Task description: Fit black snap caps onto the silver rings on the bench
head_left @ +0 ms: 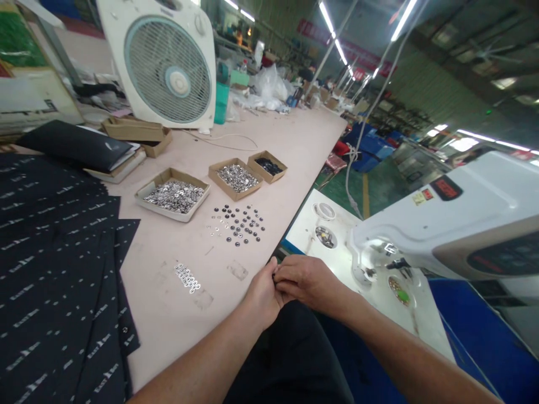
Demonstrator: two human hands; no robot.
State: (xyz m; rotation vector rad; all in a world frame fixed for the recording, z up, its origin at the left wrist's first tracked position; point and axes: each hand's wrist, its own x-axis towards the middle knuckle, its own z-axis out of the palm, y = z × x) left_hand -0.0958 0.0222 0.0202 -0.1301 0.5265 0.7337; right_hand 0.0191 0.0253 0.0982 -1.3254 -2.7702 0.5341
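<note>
My left hand (265, 294) and my right hand (305, 280) meet at the table's edge, above my lap. Both are closed, fingers pressed together; a small dark bit shows between them, too hidden to name. Left of them on the pink table (168, 342), small silver rings (187, 279) lie in neat rows. Farther back are scattered dark round snap caps (245, 227) and a few pale bits. Beyond these stand a shallow carton tray (197, 213) of silver metal pieces, a second carton box (238, 196) of silver pieces and a smaller carton box (275, 178) of black pieces.
Black printed fabric (54, 280) covers the table's left side. A black folder (80, 147) lies behind it, near a white box fan (168, 67). To my right, a white sewing machine (421, 224) stands on its own white table (324, 258). A hanging cable (362, 123) drops beside it.
</note>
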